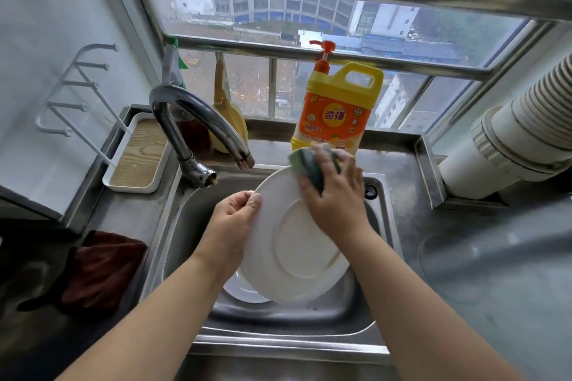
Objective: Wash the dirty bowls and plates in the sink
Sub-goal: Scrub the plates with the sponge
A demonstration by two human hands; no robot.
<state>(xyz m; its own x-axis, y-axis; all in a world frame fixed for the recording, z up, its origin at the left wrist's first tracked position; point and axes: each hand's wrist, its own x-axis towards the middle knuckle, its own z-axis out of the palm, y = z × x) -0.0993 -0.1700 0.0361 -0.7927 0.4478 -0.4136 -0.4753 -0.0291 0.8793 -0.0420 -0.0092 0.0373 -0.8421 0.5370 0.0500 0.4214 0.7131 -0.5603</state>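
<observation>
Two bare hands work over the stainless steel sink [173, 226], which is sunk into a steel table [464, 257]. The left hand [230, 219] pinches the left rim of a round white ceramic plate [297, 244], thumb on the near face and fingers curled behind. That plate is held tilted above the basin, its underside turned up so the raised foot ring shows; its surface looks smooth and glossy, with no visible food marks. The right hand [335, 192] grips a green and yellow scrubbing sponge [305, 161] and presses it against the plate's upper right rim. Beneath the raised plate, another white dish [244, 289] lies at the bottom of the sink, mostly hidden. Behind the basin a curved chrome tap [192, 120] arches over, and an orange and yellow pump bottle of dish soap [335, 105] stands by the window ledge. Left of the sink lies a dark red cloth [102, 269].
</observation>
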